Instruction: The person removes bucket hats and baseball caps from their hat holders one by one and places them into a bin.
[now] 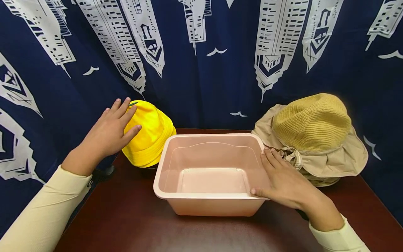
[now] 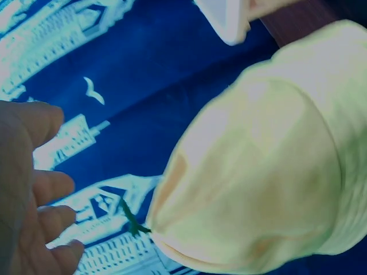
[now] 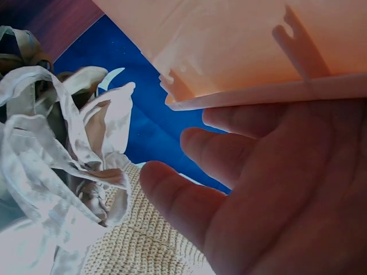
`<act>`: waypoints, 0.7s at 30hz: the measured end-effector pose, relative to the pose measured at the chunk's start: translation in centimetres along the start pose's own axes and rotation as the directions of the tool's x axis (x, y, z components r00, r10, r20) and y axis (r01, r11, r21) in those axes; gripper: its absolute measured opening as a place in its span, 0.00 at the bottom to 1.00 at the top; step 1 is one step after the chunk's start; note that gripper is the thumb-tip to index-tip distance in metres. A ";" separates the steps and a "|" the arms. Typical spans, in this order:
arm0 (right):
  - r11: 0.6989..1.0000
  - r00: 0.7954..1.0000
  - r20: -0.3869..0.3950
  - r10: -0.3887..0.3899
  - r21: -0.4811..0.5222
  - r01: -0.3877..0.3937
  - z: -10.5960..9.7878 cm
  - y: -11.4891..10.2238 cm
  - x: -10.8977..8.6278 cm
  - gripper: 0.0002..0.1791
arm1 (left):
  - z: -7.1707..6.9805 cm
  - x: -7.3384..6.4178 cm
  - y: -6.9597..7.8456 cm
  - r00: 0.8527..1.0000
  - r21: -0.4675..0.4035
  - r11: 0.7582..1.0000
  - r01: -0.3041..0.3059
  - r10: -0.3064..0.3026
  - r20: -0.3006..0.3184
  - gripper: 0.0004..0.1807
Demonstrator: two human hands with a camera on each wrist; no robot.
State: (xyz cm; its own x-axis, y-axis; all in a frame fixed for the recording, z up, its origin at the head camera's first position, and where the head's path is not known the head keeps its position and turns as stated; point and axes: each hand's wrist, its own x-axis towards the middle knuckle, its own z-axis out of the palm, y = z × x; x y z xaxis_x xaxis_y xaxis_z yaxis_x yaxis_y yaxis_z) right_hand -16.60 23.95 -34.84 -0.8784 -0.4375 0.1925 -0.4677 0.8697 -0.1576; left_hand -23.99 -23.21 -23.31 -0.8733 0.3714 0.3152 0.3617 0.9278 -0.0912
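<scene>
A yellow bucket hat [image 1: 154, 131] with a small green stem on its crown stands at the left of the table. My left hand [image 1: 108, 131] is beside its crown, fingers extended; the left wrist view shows a gap between the fingers [image 2: 54, 186] and the pale-looking hat [image 2: 258, 172]. In the middle sits a pink plastic tub [image 1: 214, 196] with a bare inside. My right hand [image 1: 283, 178] rests on its right rim, fingers fairly straight along the outer side and thumb near the front corner. The right wrist view shows those fingers against the tub's edge [image 3: 258, 96].
Right of the tub lies a hat with a yellow knit crown [image 1: 315, 122] and beige cloth brim [image 1: 349, 161], tied with a bow. Another brim [image 1: 324, 181] shows beneath it. Behind the dark red table [image 1: 214, 234] hangs a navy curtain [image 1: 214, 91] printed with white buildings.
</scene>
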 end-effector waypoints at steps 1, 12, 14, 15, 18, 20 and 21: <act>1.000 1.000 0.005 0.007 0.002 -0.007 -0.2 -0.1 0.0 0.63 | -0.1 0.4 -0.3 1.000 -0.006 1.000 0.003 -0.003 -0.004 0.36; 0.998 0.999 0.001 0.044 0.034 -0.044 -0.4 -0.7 -0.1 0.66 | 1.2 4.4 -4.8 0.997 -0.151 0.988 0.043 -0.052 -0.057 0.36; 0.998 0.999 -0.002 0.042 0.040 -0.042 -0.4 -0.8 -0.2 0.66 | 1.3 5.0 -5.5 0.996 -0.156 0.986 0.051 -0.062 -0.063 0.36; 0.998 0.999 -0.005 0.043 0.040 -0.043 -0.4 -0.8 -0.2 0.66 | 1.4 5.2 -5.7 0.996 -0.154 0.987 0.054 -0.065 -0.065 0.36; 0.998 0.999 -0.009 0.044 0.042 -0.044 -0.3 -0.8 -0.3 0.66 | 1.6 5.9 -6.3 0.996 -0.152 0.987 0.061 -0.071 -0.057 0.36; 0.998 0.999 -0.010 0.044 0.046 -0.043 -0.2 -0.7 -0.2 0.66 | 2.0 6.3 -6.5 0.997 -0.154 0.986 0.070 -0.075 -0.029 0.37; 0.998 0.999 -0.009 0.042 0.046 -0.041 -0.2 -0.7 -0.2 0.65 | 2.2 6.5 -6.6 0.997 -0.157 0.985 0.073 -0.077 -0.015 0.37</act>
State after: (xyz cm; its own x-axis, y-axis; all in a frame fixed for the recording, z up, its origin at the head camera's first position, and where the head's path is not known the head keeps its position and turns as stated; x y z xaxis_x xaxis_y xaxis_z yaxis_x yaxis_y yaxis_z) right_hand -16.09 23.49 -34.60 -0.8962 -0.3986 0.1946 -0.4350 0.8756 -0.2100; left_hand -32.72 -26.82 -22.74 -0.8936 0.2987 0.3351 0.3433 0.9357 0.0814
